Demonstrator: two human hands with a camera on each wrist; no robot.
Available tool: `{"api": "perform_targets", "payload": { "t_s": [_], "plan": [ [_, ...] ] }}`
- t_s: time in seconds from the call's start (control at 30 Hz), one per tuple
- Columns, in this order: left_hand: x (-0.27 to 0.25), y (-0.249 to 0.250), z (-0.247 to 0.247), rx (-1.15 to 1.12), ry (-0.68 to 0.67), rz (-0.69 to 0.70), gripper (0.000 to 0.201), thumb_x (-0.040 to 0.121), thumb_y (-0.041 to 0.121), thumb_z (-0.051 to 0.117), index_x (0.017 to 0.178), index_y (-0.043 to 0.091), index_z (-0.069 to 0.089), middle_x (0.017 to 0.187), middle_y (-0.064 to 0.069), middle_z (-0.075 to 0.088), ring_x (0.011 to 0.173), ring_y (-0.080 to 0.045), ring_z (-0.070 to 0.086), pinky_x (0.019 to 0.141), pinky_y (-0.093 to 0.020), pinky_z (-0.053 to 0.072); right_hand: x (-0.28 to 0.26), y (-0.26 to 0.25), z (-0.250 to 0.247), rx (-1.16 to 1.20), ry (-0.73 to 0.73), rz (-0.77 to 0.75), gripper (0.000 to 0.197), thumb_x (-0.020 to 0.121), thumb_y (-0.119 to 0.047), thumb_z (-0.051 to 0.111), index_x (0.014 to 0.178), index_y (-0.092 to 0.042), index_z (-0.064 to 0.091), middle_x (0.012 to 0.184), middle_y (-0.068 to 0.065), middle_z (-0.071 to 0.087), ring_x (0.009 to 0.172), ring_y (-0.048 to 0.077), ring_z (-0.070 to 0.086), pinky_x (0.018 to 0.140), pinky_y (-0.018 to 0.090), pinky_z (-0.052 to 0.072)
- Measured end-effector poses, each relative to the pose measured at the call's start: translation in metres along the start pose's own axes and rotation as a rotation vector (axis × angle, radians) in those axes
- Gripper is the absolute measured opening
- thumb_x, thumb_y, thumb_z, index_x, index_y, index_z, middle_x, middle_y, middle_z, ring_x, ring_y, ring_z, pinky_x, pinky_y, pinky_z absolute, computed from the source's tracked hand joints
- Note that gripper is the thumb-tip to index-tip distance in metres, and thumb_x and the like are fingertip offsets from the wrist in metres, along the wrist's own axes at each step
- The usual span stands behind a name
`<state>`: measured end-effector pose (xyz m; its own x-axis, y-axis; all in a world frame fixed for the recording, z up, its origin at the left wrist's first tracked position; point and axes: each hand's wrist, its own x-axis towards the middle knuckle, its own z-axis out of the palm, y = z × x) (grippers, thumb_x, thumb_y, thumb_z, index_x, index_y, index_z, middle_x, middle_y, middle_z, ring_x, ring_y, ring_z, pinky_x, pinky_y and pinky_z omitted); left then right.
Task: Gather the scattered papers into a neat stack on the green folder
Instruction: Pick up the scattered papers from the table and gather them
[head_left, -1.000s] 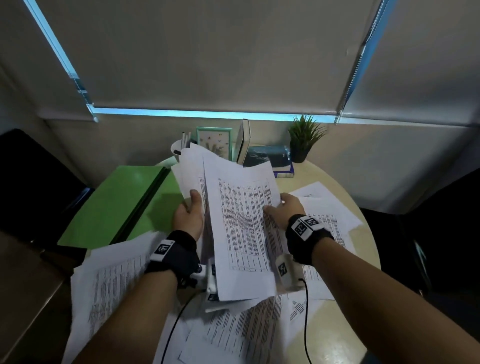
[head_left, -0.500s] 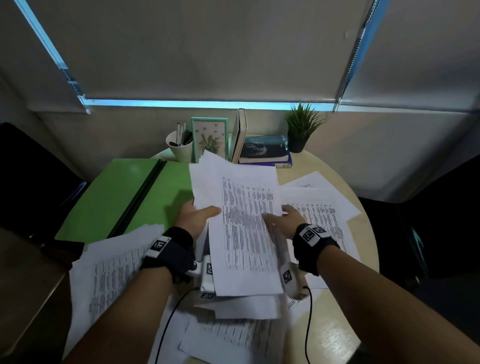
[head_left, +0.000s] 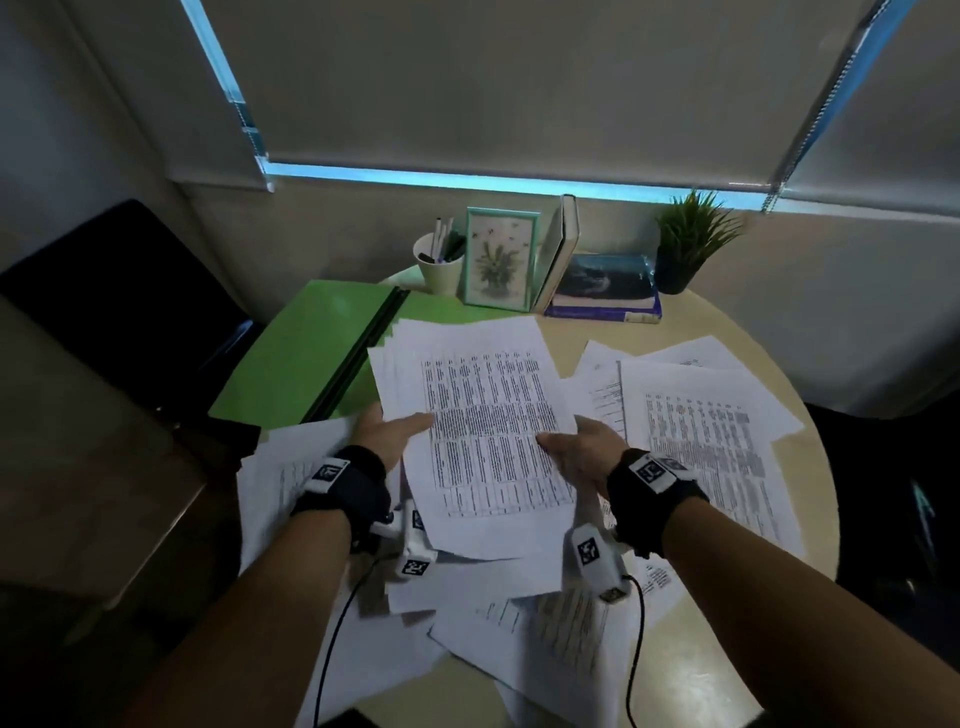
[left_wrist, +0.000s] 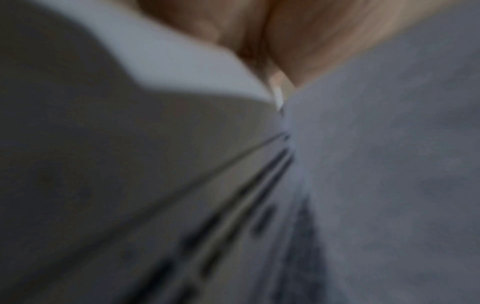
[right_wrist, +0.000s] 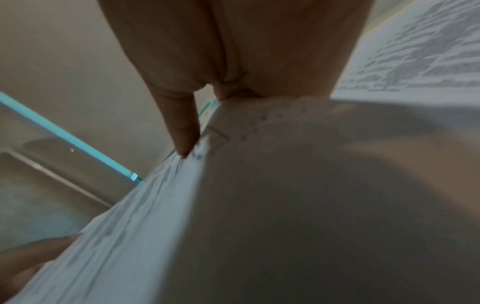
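I hold a bundle of printed papers (head_left: 483, 415) above the table with both hands. My left hand (head_left: 387, 434) grips its left edge, thumb lying on the top sheet. My right hand (head_left: 582, 449) grips the right edge, thumb (right_wrist: 182, 131) on top and the other fingers hidden underneath. The bundle's far corner overlaps the open green folder (head_left: 306, 353) at the table's back left. More loose sheets (head_left: 711, 431) lie scattered to the right, near my left forearm (head_left: 280, 483) and at the front (head_left: 545, 639). The left wrist view is blurred, showing paper (left_wrist: 389, 164) close up.
At the back of the round table (head_left: 810, 499) stand a pen cup (head_left: 439, 265), a framed picture (head_left: 500, 257), an upright book (head_left: 563, 249), a flat stack of books (head_left: 605, 291) and a small potted plant (head_left: 688, 241). A dark chair (head_left: 124, 280) sits at the left.
The bundle has tipped from nearly upright to lying flatter, and both hands have shifted to grip its side edges lower down. The camera has tilted, showing more of the back items.
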<state>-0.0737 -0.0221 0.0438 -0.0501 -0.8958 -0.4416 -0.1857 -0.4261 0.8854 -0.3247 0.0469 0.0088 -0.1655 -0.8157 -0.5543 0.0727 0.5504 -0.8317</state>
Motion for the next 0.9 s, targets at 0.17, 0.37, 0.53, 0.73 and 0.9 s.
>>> {"api": "perform_targets", "payload": {
  "t_s": [0.17, 0.37, 0.53, 0.73, 0.9],
  "plan": [
    [-0.002, -0.032, -0.045, 0.134, 0.118, 0.008, 0.041, 0.081, 0.011, 0.076, 0.119, 0.006, 0.063, 0.11, -0.007, 0.067, 0.09, -0.019, 0.061, 0.082, -0.025, 0.045, -0.001, 0.012, 0.055, -0.21, -0.017, -0.061, 0.005, 0.089, -0.013, 0.067, 0.093, -0.011, 0.066, 0.074, 0.002, 0.069, 0.067, 0.02, 0.063, 0.07, 0.031, 0.053],
    [0.004, -0.059, -0.109, 0.239, 0.23, 0.016, 0.039, 0.08, 0.007, 0.075, 0.117, 0.012, 0.064, 0.117, -0.006, 0.068, 0.104, -0.021, 0.063, 0.092, -0.033, 0.047, -0.006, 0.014, 0.12, -0.411, -0.099, -0.112, 0.012, 0.092, -0.015, 0.063, 0.084, -0.015, 0.053, 0.074, 0.005, 0.062, 0.067, 0.02, 0.06, 0.065, 0.025, 0.051],
    [0.001, -0.087, -0.144, 0.218, 0.334, -0.045, 0.05, 0.072, 0.0, 0.079, 0.116, 0.009, 0.059, 0.107, -0.002, 0.066, 0.104, -0.023, 0.063, 0.094, -0.041, 0.05, -0.003, 0.028, 0.159, -0.487, -0.13, -0.097, 0.026, 0.084, -0.015, 0.068, 0.106, -0.009, 0.056, 0.097, 0.014, 0.067, 0.089, 0.029, 0.064, 0.086, 0.04, 0.054],
    [-0.008, -0.118, -0.168, 0.251, 0.343, -0.205, 0.079, 0.071, 0.003, 0.08, 0.138, 0.011, 0.038, 0.123, -0.011, 0.062, 0.109, -0.029, 0.061, 0.098, -0.045, 0.047, -0.006, 0.048, 0.187, -0.553, -0.152, -0.04, 0.032, 0.084, -0.01, 0.067, 0.114, -0.004, 0.056, 0.106, 0.013, 0.068, 0.089, 0.026, 0.063, 0.076, 0.028, 0.048],
    [0.002, -0.128, -0.167, 0.302, 0.359, -0.245, 0.073, 0.076, 0.014, 0.076, 0.14, 0.014, 0.039, 0.136, -0.011, 0.054, 0.12, -0.032, 0.054, 0.102, -0.048, 0.044, -0.005, 0.054, 0.19, -0.573, -0.078, -0.02, 0.02, 0.093, -0.015, 0.048, 0.101, -0.006, 0.064, 0.092, 0.011, 0.065, 0.079, 0.025, 0.06, 0.062, 0.023, 0.044]
  ]
}}
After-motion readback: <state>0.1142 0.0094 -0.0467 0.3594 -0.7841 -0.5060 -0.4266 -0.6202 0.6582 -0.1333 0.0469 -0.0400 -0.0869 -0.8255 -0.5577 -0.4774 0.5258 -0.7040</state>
